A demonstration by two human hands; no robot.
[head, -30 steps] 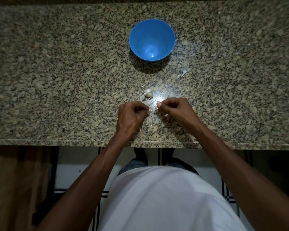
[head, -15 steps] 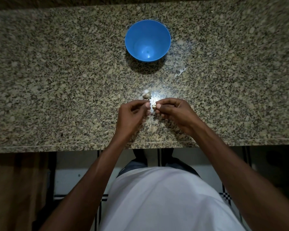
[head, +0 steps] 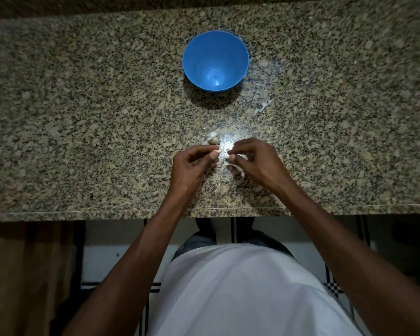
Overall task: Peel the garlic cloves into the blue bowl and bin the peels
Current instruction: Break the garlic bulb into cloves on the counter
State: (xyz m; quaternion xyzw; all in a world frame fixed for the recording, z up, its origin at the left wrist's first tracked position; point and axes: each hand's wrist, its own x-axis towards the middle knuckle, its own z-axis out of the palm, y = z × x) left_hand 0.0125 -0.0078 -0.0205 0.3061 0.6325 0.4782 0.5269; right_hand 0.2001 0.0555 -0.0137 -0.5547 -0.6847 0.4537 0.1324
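Note:
The blue bowl [head: 188, 69] stands upright on the granite counter beyond my hands, and its inside looks bare. My left hand [head: 192, 166] and my right hand [head: 255, 163] meet fingertip to fingertip low over the counter near its front edge. Between them is a small pale garlic clove [head: 217, 150]. My left thumb and forefinger pinch it, and my right fingertips are curled in against its other side. Bright glare on the stone there hides the detail. A small heap of garlic pieces [head: 212, 140] lies just beyond my left fingertips.
A thin white scrap of peel [head: 262, 108] lies on the granite counter [head: 83, 129] to the right, between the bowl and my hands. The counter's front edge runs just below my wrists, with tiled floor and my white shirt underneath. No bin is in view.
Both hands stay at the same spot, working the clove. The fingertips have drawn slightly apart, and the pale piece now shows at my left fingertips. The bowl has not moved.

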